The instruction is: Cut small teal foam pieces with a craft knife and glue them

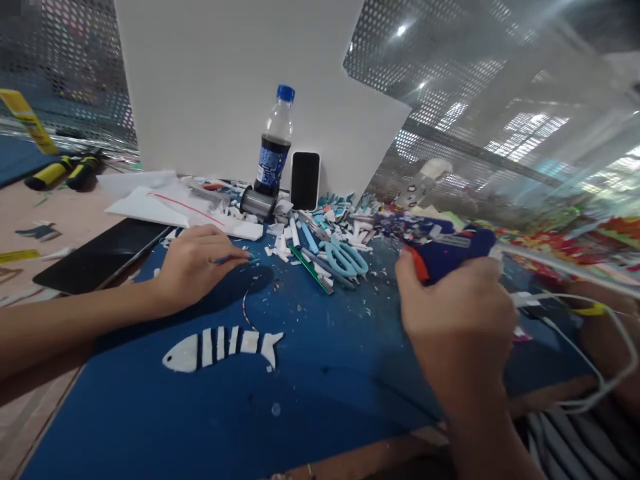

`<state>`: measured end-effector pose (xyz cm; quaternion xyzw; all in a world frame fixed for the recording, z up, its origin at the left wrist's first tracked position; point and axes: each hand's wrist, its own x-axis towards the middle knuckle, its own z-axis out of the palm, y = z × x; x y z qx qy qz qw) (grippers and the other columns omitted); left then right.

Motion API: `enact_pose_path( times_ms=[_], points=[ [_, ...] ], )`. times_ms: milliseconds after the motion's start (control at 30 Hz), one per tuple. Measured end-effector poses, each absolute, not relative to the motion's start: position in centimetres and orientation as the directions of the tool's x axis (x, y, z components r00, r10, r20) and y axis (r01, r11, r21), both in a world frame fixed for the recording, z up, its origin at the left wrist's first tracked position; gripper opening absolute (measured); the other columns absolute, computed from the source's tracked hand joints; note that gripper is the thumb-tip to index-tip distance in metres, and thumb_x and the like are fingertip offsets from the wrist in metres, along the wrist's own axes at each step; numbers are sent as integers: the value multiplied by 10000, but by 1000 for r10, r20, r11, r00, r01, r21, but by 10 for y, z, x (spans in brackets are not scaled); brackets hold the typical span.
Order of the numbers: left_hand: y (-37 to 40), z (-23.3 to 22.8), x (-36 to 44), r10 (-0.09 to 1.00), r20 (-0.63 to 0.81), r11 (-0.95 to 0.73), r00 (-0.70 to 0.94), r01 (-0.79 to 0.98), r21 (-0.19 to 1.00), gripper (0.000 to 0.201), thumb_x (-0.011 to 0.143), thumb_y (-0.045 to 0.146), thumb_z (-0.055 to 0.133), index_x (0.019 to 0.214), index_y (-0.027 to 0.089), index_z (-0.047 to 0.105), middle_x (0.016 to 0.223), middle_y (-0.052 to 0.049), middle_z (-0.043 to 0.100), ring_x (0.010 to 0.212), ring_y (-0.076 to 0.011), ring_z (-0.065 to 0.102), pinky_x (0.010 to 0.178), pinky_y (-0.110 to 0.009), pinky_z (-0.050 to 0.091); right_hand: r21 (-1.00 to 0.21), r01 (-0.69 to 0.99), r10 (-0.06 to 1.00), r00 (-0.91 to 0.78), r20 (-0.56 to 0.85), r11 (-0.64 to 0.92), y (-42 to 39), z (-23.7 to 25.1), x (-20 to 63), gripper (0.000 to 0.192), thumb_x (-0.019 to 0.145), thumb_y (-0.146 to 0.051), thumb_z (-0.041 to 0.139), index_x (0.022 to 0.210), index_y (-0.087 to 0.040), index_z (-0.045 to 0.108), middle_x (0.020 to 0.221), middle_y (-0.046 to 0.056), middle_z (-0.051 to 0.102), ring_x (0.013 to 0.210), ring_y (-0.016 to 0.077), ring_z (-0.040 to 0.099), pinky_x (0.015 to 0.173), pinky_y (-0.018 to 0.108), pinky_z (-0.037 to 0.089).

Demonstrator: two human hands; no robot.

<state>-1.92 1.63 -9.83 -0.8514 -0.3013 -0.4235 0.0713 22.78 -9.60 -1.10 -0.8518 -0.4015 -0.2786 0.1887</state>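
My right hand (pixel 463 320) is wrapped round a dark blue glue gun (pixel 440 257) with an orange trigger, its front pointing left and blurred. My left hand (pixel 197 263) pinches a small blue piece (pixel 253 259) between thumb and fingertips, a little above the blue mat (pixel 150 427). Below the left hand lies a white fish (pixel 183 355) cut into a head, several body strips and a tail (pixel 271 349), with narrow gaps between them. A thin patterned cord (pixel 245 308) curves up from near the tail end toward the left fingers.
Light blue scissors (pixel 345 259) and a green-edged strip (pixel 313 270) lie among white and blue scraps. Behind stand a cola bottle (pixel 273 147), a spool (pixel 257 202) and a small dark-screened device (pixel 305 180). A phone (pixel 100 257) lies left; a white cable (pixel 613 320) loops at right.
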Motion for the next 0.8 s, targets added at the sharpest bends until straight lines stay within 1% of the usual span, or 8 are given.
enact_pose_path(
  times_ms=[100,233,267,367,500,567,700,800],
  points=[
    [17,-100,-20,457,765,-807,454,574,141,189,813,274,586,683,257,721,630,28,713,607,-126,617,634,-269,505,-68,747,573,562,596,-662,-102,-14,234,479,766,-569,474,826,-105,575,527,154,545,509,393,592,443,469,426],
    [17,-102,-20,438,780,-800,446,589,112,166,804,255,600,680,257,710,637,31,715,610,-126,617,632,-262,496,-20,733,673,635,379,-680,-92,-25,256,454,782,-497,435,655,-118,650,579,235,619,584,400,639,486,469,468],
    [18,-102,-20,427,787,-803,445,587,103,162,802,250,603,678,253,707,635,31,714,605,-126,615,627,-263,492,-9,731,693,650,311,-682,-88,-27,261,469,804,-470,404,678,-108,675,648,250,650,641,390,658,528,460,488],
    [18,-103,-20,406,796,-811,448,578,88,166,810,247,594,686,252,704,637,29,714,594,-128,609,617,-273,487,28,658,654,742,151,-753,-76,-30,276,509,820,-427,377,864,-45,710,886,300,673,845,400,663,660,463,510],
    [18,-104,-21,430,784,-800,447,591,102,171,822,261,584,700,274,702,657,32,719,613,-133,614,631,-279,482,44,612,614,789,34,-789,-57,-33,295,441,766,-375,477,932,-41,711,954,301,667,925,403,648,695,455,510],
    [19,-105,-21,425,787,-800,448,593,95,160,817,263,594,700,271,702,659,32,720,620,-136,618,634,-278,481,55,578,578,816,-19,-814,-46,-34,305,405,755,-334,491,949,-52,708,910,290,678,915,399,651,688,464,504],
    [20,-106,-21,407,792,-806,456,588,76,161,818,264,593,702,254,704,650,28,717,622,-135,621,631,-270,480,54,541,531,837,-131,-839,-26,-36,321,311,758,-283,497,804,-70,719,571,199,664,657,337,685,616,431,499],
    [20,-105,-21,407,788,-803,462,592,68,157,812,257,597,697,246,703,658,23,719,622,-134,622,637,-272,482,27,571,563,815,-138,-820,-17,-40,330,261,741,-250,532,670,-57,693,409,151,588,487,307,645,580,437,479]
  ],
)
